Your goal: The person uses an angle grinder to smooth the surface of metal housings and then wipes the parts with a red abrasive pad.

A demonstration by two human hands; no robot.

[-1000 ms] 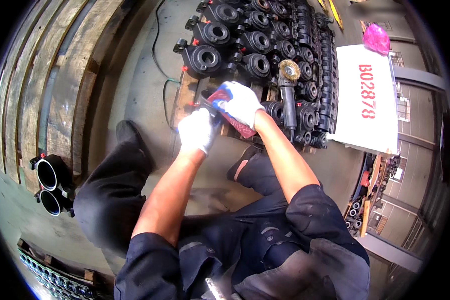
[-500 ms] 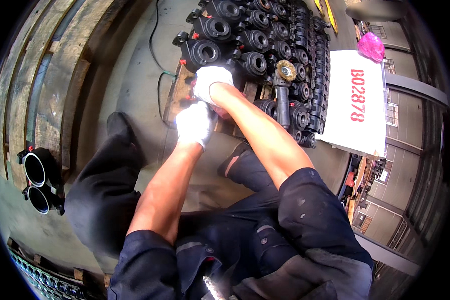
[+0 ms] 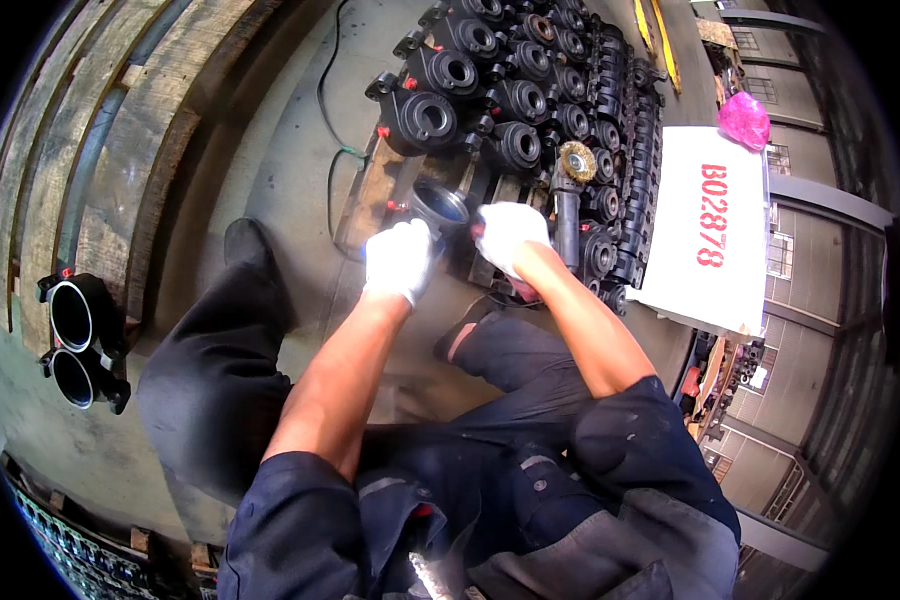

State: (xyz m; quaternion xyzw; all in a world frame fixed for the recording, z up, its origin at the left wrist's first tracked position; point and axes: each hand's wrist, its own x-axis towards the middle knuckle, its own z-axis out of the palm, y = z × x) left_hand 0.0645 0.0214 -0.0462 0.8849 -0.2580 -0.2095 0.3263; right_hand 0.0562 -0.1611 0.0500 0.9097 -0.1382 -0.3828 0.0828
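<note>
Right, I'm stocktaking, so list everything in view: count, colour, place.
Ringed metal part: one, black, centre
Flat sheet: one, reddish, centre
Ringed metal castings: many, black, top centre
Gold-brush grinder: one, grey, on castings
Rectangular panel: one, white, right
Crumpled bundle: one, pink, by panel
Slatted wooden pallets: at least two, brown, left, centre
Round-mouthed metal parts: two, black, left
Thin cable: one, black, beside castings
Long bars: two, yellow, top
Gloved left hand: one, white, centre
Gloved right hand: one, white, centre

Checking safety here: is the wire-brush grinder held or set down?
Set down: the grinder lies among black parts; neither the left hand nor right hand grips it.
</note>
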